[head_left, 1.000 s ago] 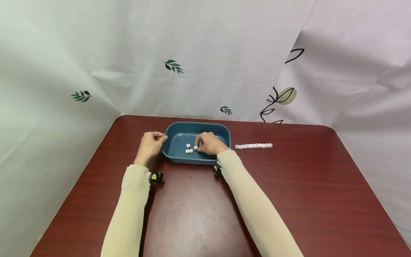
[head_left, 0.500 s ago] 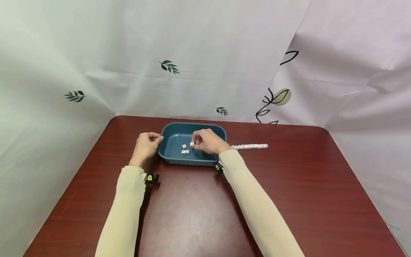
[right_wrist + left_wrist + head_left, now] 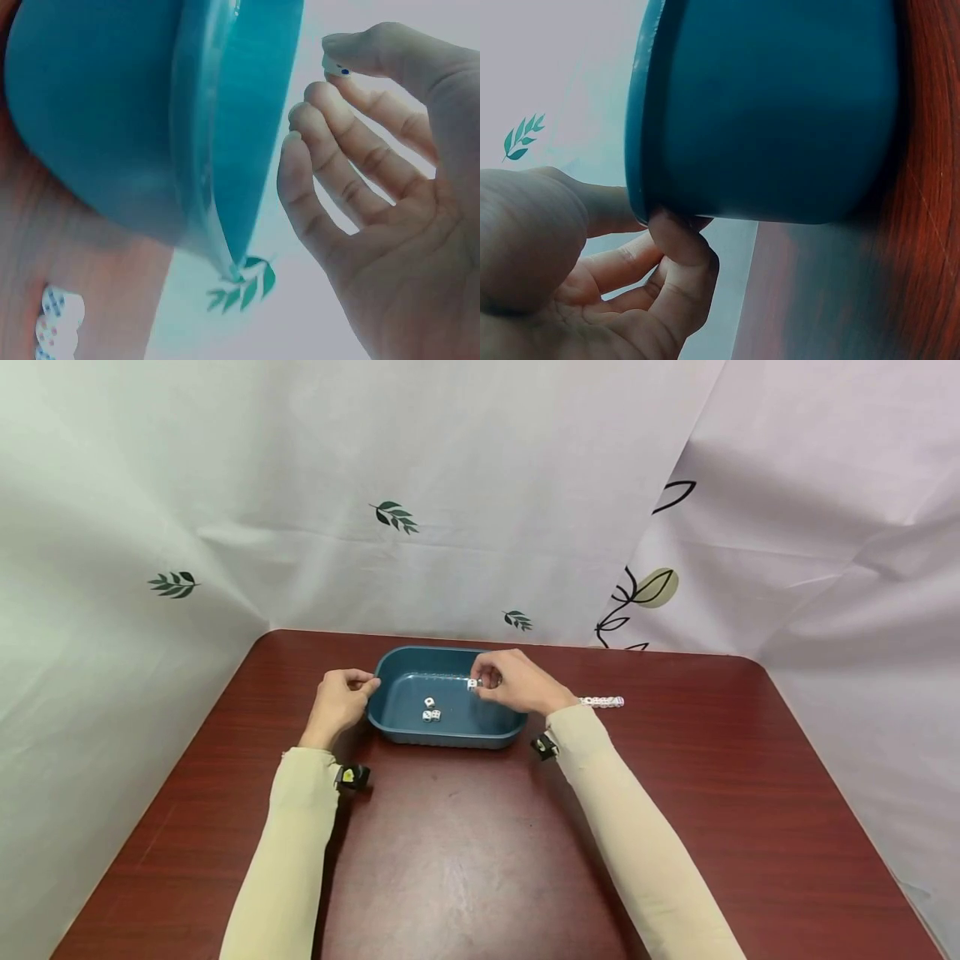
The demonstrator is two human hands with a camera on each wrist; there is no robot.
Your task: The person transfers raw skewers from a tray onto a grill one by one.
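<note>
My right hand point(image 3: 521, 683) pinches one white die point(image 3: 473, 684) between thumb and index finger, above the right part of the blue tray point(image 3: 450, 741). The right wrist view shows that die point(image 3: 334, 69) at the fingertips, a blue pip visible; the other fingers are loosely bent. With thumb and fingers, my left hand point(image 3: 337, 706) holds the tray's left rim; in the left wrist view the fingers meet the edge of the tray point(image 3: 780, 112). Three dice lie on the tray floor: a single die point(image 3: 429, 702) behind a touching pair point(image 3: 436, 716).
To the right of the tray, a straight row of dice point(image 3: 603, 702) lies on the red-brown table point(image 3: 435, 860), partly hidden by my right wrist. A white patterned cloth point(image 3: 465, 560) hangs behind the table and at both sides.
My right hand has lifted one die off the tray floor and moved it up and to the right. The left hand stays on the rim. The view has shifted slightly.
</note>
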